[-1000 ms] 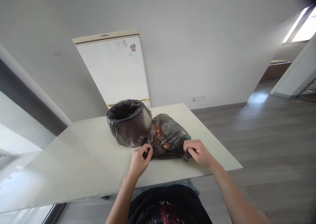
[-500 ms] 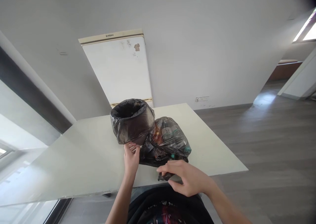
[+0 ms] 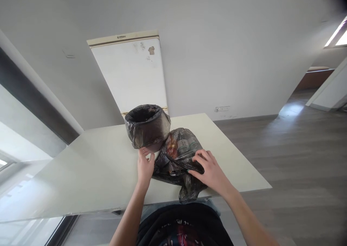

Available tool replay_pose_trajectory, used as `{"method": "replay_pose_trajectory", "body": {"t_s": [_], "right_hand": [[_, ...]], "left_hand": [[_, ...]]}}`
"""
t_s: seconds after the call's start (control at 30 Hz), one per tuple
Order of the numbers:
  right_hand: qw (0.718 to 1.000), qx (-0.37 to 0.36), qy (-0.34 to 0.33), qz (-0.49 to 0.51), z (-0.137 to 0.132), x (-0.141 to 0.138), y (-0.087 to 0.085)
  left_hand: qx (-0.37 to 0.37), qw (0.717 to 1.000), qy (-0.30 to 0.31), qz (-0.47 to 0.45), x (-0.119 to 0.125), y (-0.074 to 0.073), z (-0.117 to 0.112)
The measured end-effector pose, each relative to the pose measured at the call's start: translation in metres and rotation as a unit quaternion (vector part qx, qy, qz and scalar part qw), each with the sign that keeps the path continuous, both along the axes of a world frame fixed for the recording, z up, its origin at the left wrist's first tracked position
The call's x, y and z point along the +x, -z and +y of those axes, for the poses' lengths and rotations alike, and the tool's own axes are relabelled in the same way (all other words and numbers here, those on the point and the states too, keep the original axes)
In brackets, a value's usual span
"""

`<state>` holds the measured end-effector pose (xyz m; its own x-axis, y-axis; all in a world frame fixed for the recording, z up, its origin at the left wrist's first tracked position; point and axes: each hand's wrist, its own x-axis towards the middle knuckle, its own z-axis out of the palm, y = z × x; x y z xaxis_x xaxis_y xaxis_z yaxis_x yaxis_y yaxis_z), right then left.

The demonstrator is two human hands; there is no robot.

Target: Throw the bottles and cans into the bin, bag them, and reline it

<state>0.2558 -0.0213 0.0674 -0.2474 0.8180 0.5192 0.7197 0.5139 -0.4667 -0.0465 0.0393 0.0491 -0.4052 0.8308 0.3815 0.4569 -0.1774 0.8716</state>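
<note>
A round bin point(image 3: 151, 132) lined with a black plastic bag stands on the white table, its dark mouth facing up. At the liner's near lower edge, my left hand point(image 3: 145, 164) has its fingers curled against the plastic, thumb a little apart. To the right of the bin lies a see-through black plastic bag point(image 3: 173, 164) with several bottles point(image 3: 183, 145) inside, one orange-red and others with pale labels. My right hand point(image 3: 207, 168) grips a fold of this bag on its near right side, thumb and fingers bent around it. A loose end of the bag droops toward the table's front edge.
The white table point(image 3: 89, 173) ends close to my body and has a slanting right edge. Behind it a white refrigerator point(image 3: 130, 72) stands against the grey wall. A wall socket point(image 3: 222, 109) and grey wood-look floor point(image 3: 271, 152) are on the right.
My right hand has moved up from the bag's loose end onto its near right side, and that end now hangs spread out. My left hand and the bin's near edge have shifted slightly farther away.
</note>
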Motion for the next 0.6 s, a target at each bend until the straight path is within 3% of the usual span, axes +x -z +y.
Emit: {"method": "replay_pose_trajectory", "body": {"t_s": [0.13, 0.27, 0.4, 0.6], "right_hand": [[0.998, 0.027, 0.016, 0.049, 0.003, -0.010, 0.003], [0.991, 0.040, 0.028, 0.126, 0.009, -0.015, -0.001], [0.986, 0.021, 0.017, 0.167, 0.014, -0.013, -0.006], [0.987, 0.018, 0.009, 0.158, 0.022, 0.001, 0.001]], "left_hand": [[0.087, 0.982, -0.054, 0.160, 0.024, -0.017, -0.046], [0.063, 0.970, 0.055, 0.230, 0.058, -0.018, -0.087], [0.051, 0.960, 0.084, 0.261, 0.076, -0.001, -0.093], [0.072, 0.942, 0.067, 0.321, 0.072, 0.012, -0.086]]}}
